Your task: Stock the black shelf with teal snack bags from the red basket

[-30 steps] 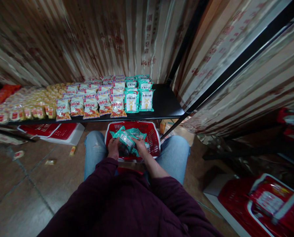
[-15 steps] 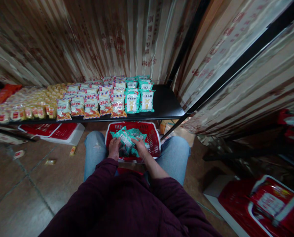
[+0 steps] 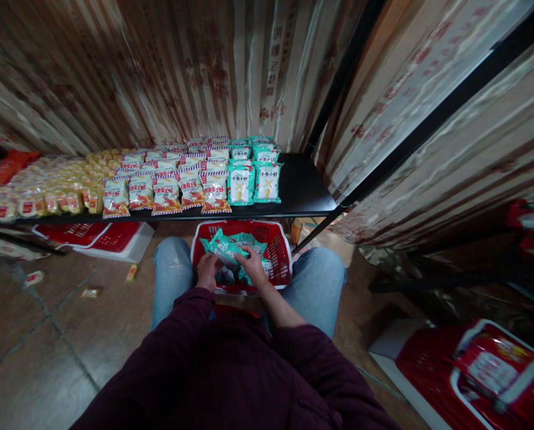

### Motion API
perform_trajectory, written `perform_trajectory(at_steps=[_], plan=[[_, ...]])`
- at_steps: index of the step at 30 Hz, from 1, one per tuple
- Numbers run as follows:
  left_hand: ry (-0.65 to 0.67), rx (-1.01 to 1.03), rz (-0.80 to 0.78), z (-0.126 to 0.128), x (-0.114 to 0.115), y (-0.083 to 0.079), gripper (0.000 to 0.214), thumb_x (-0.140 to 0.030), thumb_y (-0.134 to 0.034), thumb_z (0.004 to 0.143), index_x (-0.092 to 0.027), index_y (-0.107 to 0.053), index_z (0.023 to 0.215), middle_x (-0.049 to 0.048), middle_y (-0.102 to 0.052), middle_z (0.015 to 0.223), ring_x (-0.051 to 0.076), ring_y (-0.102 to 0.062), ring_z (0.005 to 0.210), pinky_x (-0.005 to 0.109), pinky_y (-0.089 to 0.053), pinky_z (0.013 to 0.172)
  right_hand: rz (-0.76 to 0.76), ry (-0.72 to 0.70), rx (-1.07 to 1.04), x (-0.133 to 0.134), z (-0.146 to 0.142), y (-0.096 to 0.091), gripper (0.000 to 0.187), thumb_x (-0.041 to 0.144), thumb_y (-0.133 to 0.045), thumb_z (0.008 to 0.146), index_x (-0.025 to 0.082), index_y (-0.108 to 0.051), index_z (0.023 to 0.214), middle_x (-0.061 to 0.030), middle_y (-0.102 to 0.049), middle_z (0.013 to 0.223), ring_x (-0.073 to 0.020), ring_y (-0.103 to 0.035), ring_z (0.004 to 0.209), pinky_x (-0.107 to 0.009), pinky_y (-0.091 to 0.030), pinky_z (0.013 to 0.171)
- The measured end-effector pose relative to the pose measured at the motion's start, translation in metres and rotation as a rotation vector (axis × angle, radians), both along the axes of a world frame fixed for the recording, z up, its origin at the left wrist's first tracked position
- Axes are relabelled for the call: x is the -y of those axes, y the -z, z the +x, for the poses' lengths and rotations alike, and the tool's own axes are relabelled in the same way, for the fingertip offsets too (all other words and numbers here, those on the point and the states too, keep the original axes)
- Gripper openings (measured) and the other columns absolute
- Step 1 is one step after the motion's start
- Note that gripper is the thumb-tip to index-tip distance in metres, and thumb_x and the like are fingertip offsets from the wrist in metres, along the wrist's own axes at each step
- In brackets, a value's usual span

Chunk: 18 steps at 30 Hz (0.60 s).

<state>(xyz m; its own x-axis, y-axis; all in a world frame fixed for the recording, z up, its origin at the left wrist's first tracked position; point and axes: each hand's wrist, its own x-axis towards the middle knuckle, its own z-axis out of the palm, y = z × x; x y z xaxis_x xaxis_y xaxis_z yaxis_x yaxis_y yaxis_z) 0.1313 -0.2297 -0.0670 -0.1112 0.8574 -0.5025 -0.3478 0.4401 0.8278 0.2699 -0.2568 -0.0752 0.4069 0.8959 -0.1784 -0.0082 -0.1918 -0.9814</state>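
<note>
Between my knees stands a red plastic basket [image 3: 281,242] with a white rim, holding several teal snack bags. My left hand [image 3: 208,272] and my right hand [image 3: 252,263] are closed on the two sides of one teal snack bag [image 3: 224,246], tilted just above the others. The fingertips are partly hidden by the bag. Ahead, on the black shelf [image 3: 300,185], matching teal-and-white snack bags [image 3: 267,182] stand upright in rows at the right end. White-and-orange snack bags [image 3: 166,192] stand in rows beside them.
Small yellow wrapped snacks [image 3: 61,185] and an orange packet [image 3: 7,170] fill the shelf's left part. A red basket [image 3: 119,237] sits under the shelf. Several small packets [image 3: 91,293] lie on the floor. Another red basket [image 3: 428,364] stands at right. A black post [image 3: 321,230] rises near my right knee.
The held teal bag has turned and tilted slightly between my hands, and my right hand has shifted a little up and left. The shelf goods look the same.
</note>
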Motion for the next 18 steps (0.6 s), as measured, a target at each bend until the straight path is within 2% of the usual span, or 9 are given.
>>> perform_trajectory(at_steps=[4,10,14,18], plan=[[0.02,0.076,0.014,0.006,0.003,-0.011,0.033,-0.03,-0.074,0.061,-0.018,-0.059,0.088,0.0034,-0.067,0.085,0.015,-0.065,0.08,0.031,-0.05,0.077,0.052,-0.017,0.219,0.001,0.001,-0.003,0.026,0.038,-0.06,0.069,0.02,-0.063,0.088,-0.0008,-0.064,0.086,-0.0187,-0.058,0.081,-0.029,-0.043,0.078],[0.094,0.144,-0.016,0.01,0.007,-0.016,0.043,-0.03,-0.076,0.061,-0.02,-0.058,0.099,0.0037,-0.066,0.09,0.016,-0.064,0.085,0.032,-0.048,0.08,0.114,-0.043,0.295,0.003,0.002,-0.004,0.027,0.03,-0.059,0.073,0.022,-0.063,0.098,-0.0042,-0.066,0.103,-0.0216,-0.059,0.099,-0.035,-0.042,0.093],[0.133,0.164,0.005,0.008,0.007,-0.017,0.045,-0.035,-0.077,0.06,-0.02,-0.058,0.098,0.0015,-0.065,0.088,0.014,-0.063,0.081,0.03,-0.048,0.077,0.226,-0.183,0.386,0.004,0.001,-0.005,0.03,0.026,-0.06,0.075,0.024,-0.064,0.106,-0.0059,-0.065,0.11,-0.0217,-0.056,0.107,-0.037,-0.041,0.098],[0.133,0.151,0.035,0.007,0.006,-0.019,0.047,-0.043,-0.077,0.056,-0.018,-0.059,0.092,0.0016,-0.065,0.083,0.017,-0.063,0.078,0.028,-0.048,0.07,0.346,-0.347,0.522,0.008,-0.003,-0.008,0.033,0.03,-0.062,0.078,0.022,-0.065,0.109,-0.0095,-0.065,0.11,-0.0232,-0.056,0.108,-0.038,-0.042,0.097]])
